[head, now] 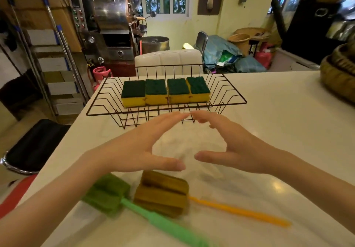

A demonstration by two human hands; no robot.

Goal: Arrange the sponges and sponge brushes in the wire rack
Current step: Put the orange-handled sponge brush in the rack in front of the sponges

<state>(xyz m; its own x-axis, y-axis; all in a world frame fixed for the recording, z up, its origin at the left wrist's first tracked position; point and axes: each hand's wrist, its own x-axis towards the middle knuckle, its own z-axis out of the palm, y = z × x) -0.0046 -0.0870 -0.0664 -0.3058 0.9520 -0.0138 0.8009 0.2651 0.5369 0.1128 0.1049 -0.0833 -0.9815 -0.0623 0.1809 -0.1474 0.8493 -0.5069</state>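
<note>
Right now both hands hover empty over the middle of the white counter (278, 131), palms facing each other and fingers spread. The left hand (140, 146) and the right hand (236, 146) nearly meet at the fingertips just in front of the wire rack (107, 104), with the thumbs pointing toward each other lower down; neither hand grips anything.

The black wire rack stands toward the far edge of the counter, its near rim just beyond the fingertips. Inside it four sponges lie side by side in a row along the back, each yellow with a dark green scouring top: the first sponge (133, 93) at the left, the second sponge (156, 91) touching it, the third sponge (178, 90) next, and the fourth sponge (198, 89) at the right end, turned slightly askew.

Two sponge brushes lie outside the rack, near the counter's near edge, below the hands and blurred. The green sponge brush (107, 193) sits to the left, its green handle running toward the near edge. The brown sponge brush (162, 194) lies just beside it to the right, its orange handle stretching out toward the right. The two brush heads are close together; whether they touch cannot be told.
</note>
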